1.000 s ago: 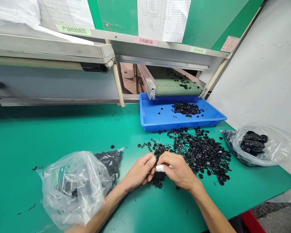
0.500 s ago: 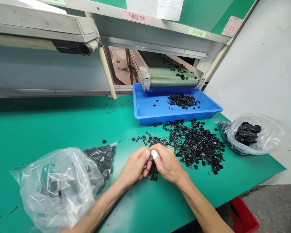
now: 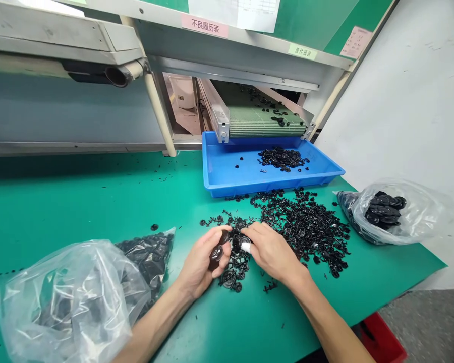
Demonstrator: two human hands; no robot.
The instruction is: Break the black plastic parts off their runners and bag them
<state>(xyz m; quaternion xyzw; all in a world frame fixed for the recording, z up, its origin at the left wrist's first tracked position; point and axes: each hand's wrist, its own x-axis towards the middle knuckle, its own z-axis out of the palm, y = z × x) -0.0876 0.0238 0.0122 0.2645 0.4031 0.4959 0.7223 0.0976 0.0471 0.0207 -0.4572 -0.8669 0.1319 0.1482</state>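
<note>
One long green bench (image 3: 79, 201) is carrying everything I am working at. Behind my work, a green conveyor belt (image 3: 267, 128) is ending just over a blue plastic tray (image 3: 268, 185), and the tray is holding a small mound of black plastic pieces (image 3: 282, 159). In front of the tray, a wide spread of black moulded parts (image 3: 306, 227) is lying loose across the bench, with discs tangled among thin runners. To my right, a clear plastic bag (image 3: 412, 217) is holding a small stack of dark discs (image 3: 384, 210). To my left, another clear bag (image 3: 64, 297) is lying crumpled beside a fuller bag of dark parts (image 3: 147, 257). Some pieces are therefore sitting bagged, while a large amount is lying outside any bag. At the near edge of the spread, my left hand (image 3: 200, 262) is cupping a dark disc (image 3: 216, 253) against its fingers. My right hand (image 3: 272, 252) is reaching down narrow onto a small tangle of parts (image 3: 234, 272), with a white finger wrap (image 3: 245, 245) touching it. I cannot tell whether that hand is gripping anything.
</note>
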